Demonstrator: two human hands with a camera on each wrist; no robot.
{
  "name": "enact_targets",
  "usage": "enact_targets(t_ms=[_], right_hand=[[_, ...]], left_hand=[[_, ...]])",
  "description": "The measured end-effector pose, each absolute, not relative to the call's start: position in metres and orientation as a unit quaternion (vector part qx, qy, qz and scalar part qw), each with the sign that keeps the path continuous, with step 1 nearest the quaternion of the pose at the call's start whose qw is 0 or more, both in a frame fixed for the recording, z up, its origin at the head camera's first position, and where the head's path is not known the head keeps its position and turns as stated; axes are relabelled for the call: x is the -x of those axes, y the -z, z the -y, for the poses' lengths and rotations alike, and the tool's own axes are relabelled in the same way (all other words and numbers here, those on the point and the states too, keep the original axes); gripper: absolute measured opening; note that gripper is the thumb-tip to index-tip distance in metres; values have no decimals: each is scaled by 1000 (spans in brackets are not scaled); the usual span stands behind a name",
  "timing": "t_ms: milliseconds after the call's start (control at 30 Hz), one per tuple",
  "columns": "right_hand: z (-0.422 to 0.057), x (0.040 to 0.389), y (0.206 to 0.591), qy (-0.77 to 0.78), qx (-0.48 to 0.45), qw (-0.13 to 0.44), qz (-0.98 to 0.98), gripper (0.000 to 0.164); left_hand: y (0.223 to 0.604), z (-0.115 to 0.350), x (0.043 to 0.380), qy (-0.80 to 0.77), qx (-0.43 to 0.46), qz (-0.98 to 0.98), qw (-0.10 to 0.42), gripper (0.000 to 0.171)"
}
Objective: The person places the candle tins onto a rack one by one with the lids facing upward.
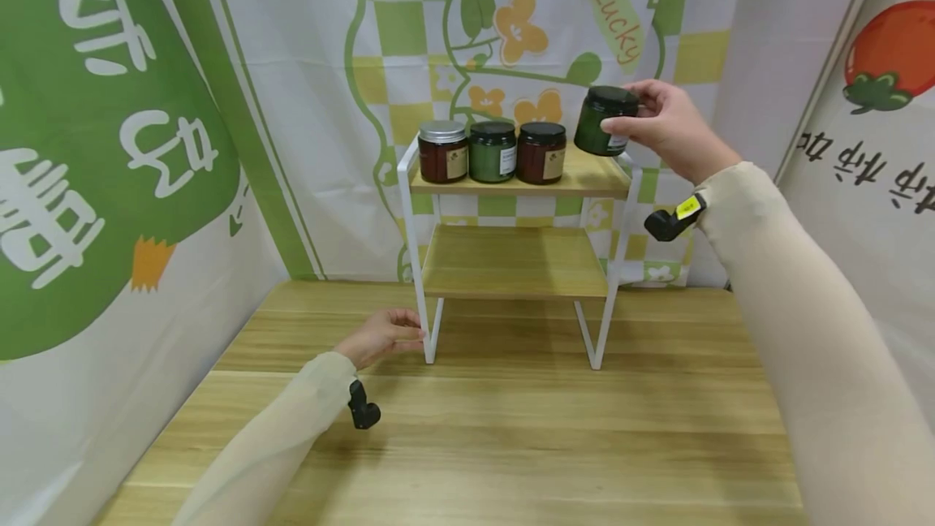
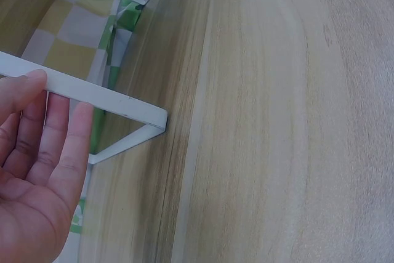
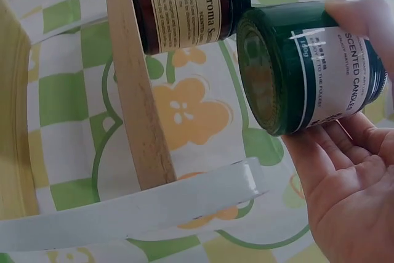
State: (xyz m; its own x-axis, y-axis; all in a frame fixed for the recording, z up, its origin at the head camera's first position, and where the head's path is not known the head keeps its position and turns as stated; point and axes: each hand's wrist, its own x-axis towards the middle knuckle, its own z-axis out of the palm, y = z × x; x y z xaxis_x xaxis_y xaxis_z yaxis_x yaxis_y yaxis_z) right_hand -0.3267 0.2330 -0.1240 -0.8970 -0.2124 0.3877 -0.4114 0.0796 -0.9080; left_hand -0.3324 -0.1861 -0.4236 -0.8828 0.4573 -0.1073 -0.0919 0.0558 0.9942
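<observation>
My right hand (image 1: 675, 128) grips a green scented candle jar (image 3: 295, 69) with a black lid, thumb on one side and fingers on the other. The jar is tilted, over the right end of the top shelf (image 1: 592, 177). On that shelf stand a brown candle jar (image 1: 443, 154) with a silver lid, a green candle jar (image 1: 493, 154) and a brown candle jar (image 1: 540, 156) with a black lid. Low at the rack's left side, my left hand (image 1: 383, 338) pinches the white metal leg (image 2: 117, 100) between thumb and fingers.
The two-tier rack stands on a wooden table (image 1: 497, 445) near its back edge. Its lower shelf (image 1: 514, 262) is wood. A printed curtain (image 1: 292, 104) hangs behind, with a green panel (image 1: 95, 144) to the left and a tomato-print panel (image 1: 876, 185) to the right.
</observation>
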Motion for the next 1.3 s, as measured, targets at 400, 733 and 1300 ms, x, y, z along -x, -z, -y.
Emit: enact_targets(t_ms=[400, 733, 1300], right_hand=[[-230, 334, 123, -534, -175, 74, 824, 51], [-228, 338, 126, -517, -168, 71, 836, 56], [-227, 342, 131, -491, -157, 75, 853, 58]], left_hand=[[423, 185, 332, -673, -126, -701, 200, 9], [424, 186, 333, -679, -133, -692, 208, 9], [422, 187, 331, -679, -134, -692, 207, 7]])
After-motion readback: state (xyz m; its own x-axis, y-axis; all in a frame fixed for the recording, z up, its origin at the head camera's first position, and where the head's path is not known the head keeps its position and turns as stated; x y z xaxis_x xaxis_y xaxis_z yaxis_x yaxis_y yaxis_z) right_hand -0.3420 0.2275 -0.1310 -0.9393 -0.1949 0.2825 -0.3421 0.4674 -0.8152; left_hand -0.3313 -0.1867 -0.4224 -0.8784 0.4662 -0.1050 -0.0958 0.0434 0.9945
